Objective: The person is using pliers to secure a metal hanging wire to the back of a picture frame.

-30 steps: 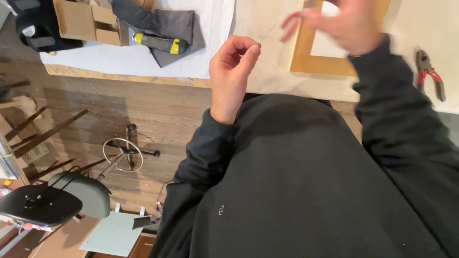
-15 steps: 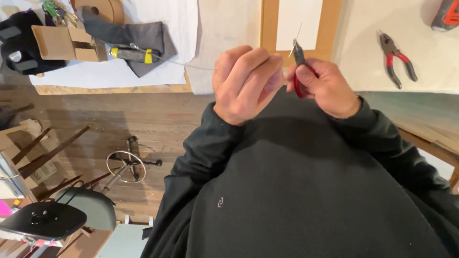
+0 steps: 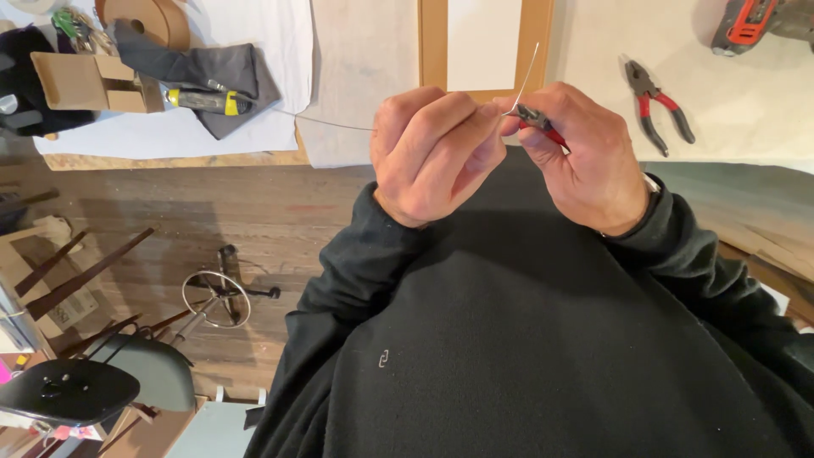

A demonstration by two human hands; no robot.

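Left hand (image 3: 437, 157) pinches a thin wire (image 3: 526, 76) between closed fingertips, held above the lap near the table edge. Right hand (image 3: 585, 157) is clenched on small red-handled pliers (image 3: 538, 123) (jaws at the wire). Spare pliers (image 3: 657, 106) lie on the white table (image 3: 763, 110).

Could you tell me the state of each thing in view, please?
Left hand: pinching the wire.
Right hand: closed around small red-handled pliers.
Wire: thin, bent, gripped at the pliers' tip.
Second pliers: lying on the table, handles apart.
Wooden frame: lying flat.
Drill: lying idle.
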